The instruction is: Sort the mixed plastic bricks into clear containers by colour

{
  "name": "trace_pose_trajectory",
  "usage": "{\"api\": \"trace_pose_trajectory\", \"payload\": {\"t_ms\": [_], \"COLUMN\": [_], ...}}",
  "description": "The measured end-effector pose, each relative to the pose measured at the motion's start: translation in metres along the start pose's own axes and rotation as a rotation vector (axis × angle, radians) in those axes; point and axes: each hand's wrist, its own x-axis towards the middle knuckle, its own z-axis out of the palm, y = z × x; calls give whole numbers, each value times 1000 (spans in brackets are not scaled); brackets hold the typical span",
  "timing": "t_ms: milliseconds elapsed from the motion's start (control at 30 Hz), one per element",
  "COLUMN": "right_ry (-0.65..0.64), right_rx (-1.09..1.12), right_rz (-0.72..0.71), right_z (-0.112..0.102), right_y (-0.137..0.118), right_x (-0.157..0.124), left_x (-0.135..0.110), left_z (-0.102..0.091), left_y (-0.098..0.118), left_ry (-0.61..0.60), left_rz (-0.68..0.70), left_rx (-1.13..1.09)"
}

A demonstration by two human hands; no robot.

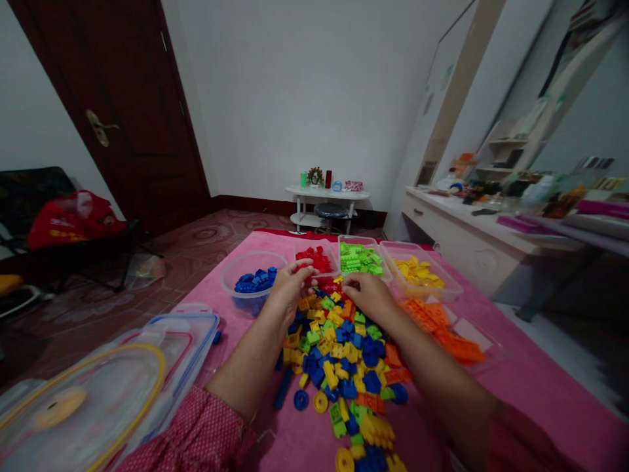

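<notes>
My left hand (289,280) reaches over the front edge of a clear box (335,262) of red bricks (317,259). Its fingers are partly stretched and apart, and I see nothing held in them. Across from it, my right hand (368,293) is at the far end of a mixed pile of toy building bricks (339,334). The fingers there are curled and pressed together; whatever they hold is hidden. Loose red bricks (330,286) lie between the two hands. Yellow, blue, green and orange pieces spread from there toward me, with a blue wheel (301,400) at the near left.
A round tub (227,283) of blue bricks stands left. Behind and right are boxes of green bricks (361,259), yellow bricks (417,272) and orange bricks (462,344). Stacked clear lids (181,354) lie at the left edge of the pink-covered table (531,341).
</notes>
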Motion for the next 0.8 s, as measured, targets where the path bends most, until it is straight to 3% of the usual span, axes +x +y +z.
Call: {"api": "trace_pose_trajectory", "payload": {"t_ms": [233,400,533,633,800], "right_ry": [-82,21,221,198,201], "right_rx": [-129,-135,268,601,579], "right_rz": [98,149,71,-53,-83], "right_z": [13,5,2,6,17], "right_y": [-6,-10,-10,-14,-18], "right_x": [11,1,-12,-19,-23], "left_x": [-2,-4,-7,-10,-18], "left_z": [1,2,7,11,16], "left_y": [-3,-5,-7,-8,-5], "left_ry": [-33,-74,-120,-163,-361], "left_rz": [-18,-82,-126,-197,-327], "left_rx": [3,38,-48,-138,-172]}}
